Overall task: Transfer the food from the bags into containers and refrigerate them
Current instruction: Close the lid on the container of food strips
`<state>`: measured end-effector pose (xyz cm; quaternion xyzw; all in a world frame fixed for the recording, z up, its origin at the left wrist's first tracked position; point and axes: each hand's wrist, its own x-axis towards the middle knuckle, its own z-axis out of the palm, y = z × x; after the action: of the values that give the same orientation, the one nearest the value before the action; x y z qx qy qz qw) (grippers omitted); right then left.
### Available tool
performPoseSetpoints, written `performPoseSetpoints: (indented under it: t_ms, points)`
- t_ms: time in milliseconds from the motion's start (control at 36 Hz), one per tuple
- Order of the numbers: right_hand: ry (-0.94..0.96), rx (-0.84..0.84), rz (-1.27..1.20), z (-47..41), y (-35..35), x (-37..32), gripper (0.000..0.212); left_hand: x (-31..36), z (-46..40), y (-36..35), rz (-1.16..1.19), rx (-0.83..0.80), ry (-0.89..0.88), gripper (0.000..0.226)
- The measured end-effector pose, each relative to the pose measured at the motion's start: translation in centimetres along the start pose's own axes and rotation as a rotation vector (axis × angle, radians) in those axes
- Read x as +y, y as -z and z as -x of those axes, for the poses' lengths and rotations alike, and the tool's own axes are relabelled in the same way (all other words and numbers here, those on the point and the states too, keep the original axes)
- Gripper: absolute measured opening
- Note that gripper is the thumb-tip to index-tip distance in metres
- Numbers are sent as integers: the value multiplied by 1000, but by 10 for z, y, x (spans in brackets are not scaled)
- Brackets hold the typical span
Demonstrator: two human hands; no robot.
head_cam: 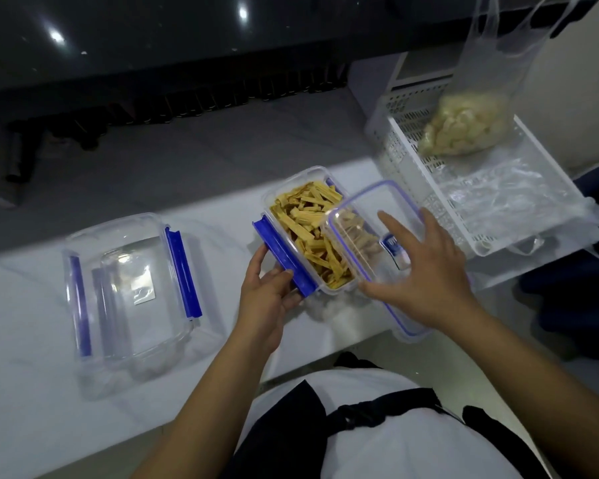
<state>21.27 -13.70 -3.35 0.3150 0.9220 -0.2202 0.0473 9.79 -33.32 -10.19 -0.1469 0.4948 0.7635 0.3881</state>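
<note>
A clear container (268, 198) filled with yellow food strips (305, 223) stands on the white counter. My left hand (268, 292) grips its blue side clip (281, 259) at the near left corner. My right hand (426, 271) holds a clear lid with a blue seal (370, 202), tilted over the container's right side and partly covering the strips. A second clear container with blue clips (184, 269) stands to the left with no food in it. A plastic bag of pale food pieces (464, 126) rests in a white perforated basket (412, 167) at the right.
A flattened clear plastic bag (498, 198) lies in the basket's near half. The white counter (32, 340) ends close to my body. Beyond it runs a dark glossy surface (153, 46) with a row of dark objects (222, 98).
</note>
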Motion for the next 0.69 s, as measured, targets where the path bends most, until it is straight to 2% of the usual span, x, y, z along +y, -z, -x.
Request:
performPoseSetpoints:
  t_ms: [167, 278, 417, 556, 694]
  points:
    - [40, -173, 129, 32, -24, 12, 109, -3, -5, -5, -5, 25, 28, 63]
    - [31, -159, 124, 28, -25, 5, 110, -2, -8, -6, -29, 19, 28, 66]
    - [14, -54, 67, 26, -27, -4, 110, -3, -7, -7, -44, -8, 18, 65]
    - [41, -129, 227, 12, -37, -10, 111, -3, -6, -9, -71, 6, 15, 64]
    - [39, -109, 191, 3, -29, -14, 115, -4, -6, -8, -69, -1, 5, 63]
